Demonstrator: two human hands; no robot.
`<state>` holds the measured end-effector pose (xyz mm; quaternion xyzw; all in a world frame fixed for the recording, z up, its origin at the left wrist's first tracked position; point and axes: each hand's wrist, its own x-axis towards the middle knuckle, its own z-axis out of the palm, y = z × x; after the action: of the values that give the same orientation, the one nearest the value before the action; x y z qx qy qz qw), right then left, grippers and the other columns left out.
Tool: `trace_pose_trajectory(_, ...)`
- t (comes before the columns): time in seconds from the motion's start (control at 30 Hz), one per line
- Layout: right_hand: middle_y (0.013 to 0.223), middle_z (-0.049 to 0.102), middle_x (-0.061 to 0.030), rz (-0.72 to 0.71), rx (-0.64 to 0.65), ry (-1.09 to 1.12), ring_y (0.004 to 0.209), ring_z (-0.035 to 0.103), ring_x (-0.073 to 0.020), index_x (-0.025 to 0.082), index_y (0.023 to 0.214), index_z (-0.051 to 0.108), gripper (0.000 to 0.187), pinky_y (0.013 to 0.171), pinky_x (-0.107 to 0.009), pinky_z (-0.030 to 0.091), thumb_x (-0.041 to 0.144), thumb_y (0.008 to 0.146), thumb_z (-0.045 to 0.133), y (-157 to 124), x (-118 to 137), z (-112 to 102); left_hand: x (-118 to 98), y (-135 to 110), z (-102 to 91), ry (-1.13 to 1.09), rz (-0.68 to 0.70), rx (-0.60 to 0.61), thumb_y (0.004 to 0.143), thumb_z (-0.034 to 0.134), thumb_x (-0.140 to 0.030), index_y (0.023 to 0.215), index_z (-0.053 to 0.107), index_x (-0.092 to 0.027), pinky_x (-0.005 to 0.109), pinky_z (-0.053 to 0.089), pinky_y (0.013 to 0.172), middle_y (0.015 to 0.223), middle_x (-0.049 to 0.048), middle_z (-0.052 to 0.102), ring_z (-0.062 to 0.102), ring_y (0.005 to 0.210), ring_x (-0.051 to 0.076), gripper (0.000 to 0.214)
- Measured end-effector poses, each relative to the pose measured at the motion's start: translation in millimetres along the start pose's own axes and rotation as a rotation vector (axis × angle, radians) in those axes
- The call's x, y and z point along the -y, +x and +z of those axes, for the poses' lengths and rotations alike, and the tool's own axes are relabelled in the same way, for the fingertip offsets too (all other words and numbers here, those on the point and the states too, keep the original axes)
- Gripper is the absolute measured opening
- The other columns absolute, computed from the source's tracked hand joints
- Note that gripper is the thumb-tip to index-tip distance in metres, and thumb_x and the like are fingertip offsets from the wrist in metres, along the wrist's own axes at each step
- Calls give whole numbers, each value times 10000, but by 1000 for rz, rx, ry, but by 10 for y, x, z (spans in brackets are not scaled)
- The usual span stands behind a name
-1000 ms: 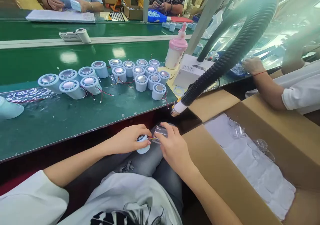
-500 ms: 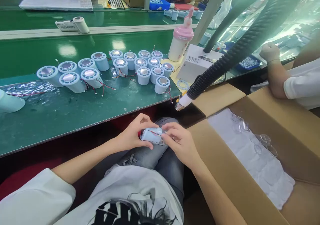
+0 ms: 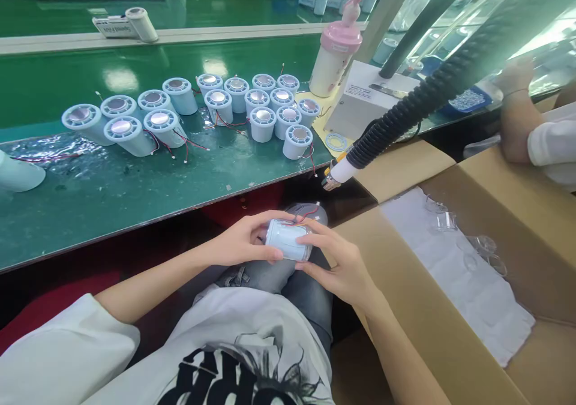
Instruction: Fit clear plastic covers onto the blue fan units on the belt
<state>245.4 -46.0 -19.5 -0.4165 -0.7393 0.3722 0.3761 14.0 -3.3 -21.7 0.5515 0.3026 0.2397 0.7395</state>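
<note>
Above my lap, both hands hold one light blue cylinder (image 3: 288,241) with thin red wires, lying on its side. A clear plastic sleeve or cover seems to wrap it. My left hand (image 3: 252,240) is closed round its left end, thumb along the front. At the right end, the fingers and thumb of my right hand (image 3: 335,255) grip it. The wires stick up at its top and end in a small white connector. Several similar blue cylinders (image 3: 262,124) with silvery discs on top stand on the green bench (image 3: 135,195), some trailing wires.
A black corrugated hose with a metal nozzle (image 3: 332,182) hangs at the bench edge. Behind it stand a white box-shaped device (image 3: 353,102) and a pink-lidded bottle (image 3: 335,57). An open cardboard box (image 3: 405,297) with clear plastic parts is at right, beside another person's arm (image 3: 515,117).
The cylinder has turned so more of its side faces me, and its wires now stand up at the top. Both hands have shifted slightly right; the right grips its end more widely.
</note>
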Motion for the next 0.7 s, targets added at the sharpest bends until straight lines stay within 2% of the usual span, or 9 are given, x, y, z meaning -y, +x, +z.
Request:
trace_pose_trajectory(0.07, 1348, 583, -97, -8, -4, 28, 1213, 580, -260, 251, 1119, 631, 362, 1001, -431, 510, 195, 775, 733, -41, 3, 8, -38, -27, 7, 82, 17, 18, 747, 759, -299, 1364, 492, -278, 283, 566, 757, 1309, 103, 581, 643, 1010, 226, 673)
trace_pose_trajectory(0.27, 1315, 605, -67, 95, 26, 225, 1179, 601, -244, 274, 1148, 589, 438, 910, -384, 580, 219, 752, 771, -85, 16, -7, -113, -75, 6, 271, 189, 45, 707, 794, -236, 1377, 500, -285, 366, 503, 971, 1384, 109, 543, 556, 1221, 285, 734)
trace_pose_trajectory(0.47, 1206, 646, -80, 172, 21, 296, 1137, 623, -261, 246, 1110, 589, 429, 871, -388, 603, 276, 732, 790, -85, 84, -12, -131, -111, 2, 332, 239, 63, 721, 783, -215, 1388, 477, -318, 346, 479, 1012, 1416, 86, 515, 515, 1276, 262, 741)
trace_pose_trajectory(0.7, 1156, 648, -58, 249, 48, 407, 1054, 645, -218, 258, 1112, 561, 445, 823, -345, 616, 297, 733, 792, -63, 139, -22, -148, -138, -2, 441, 273, 68, 733, 774, -239, 1408, 453, -286, 383, 473, 1025, 1420, 113, 504, 491, 1294, 290, 749)
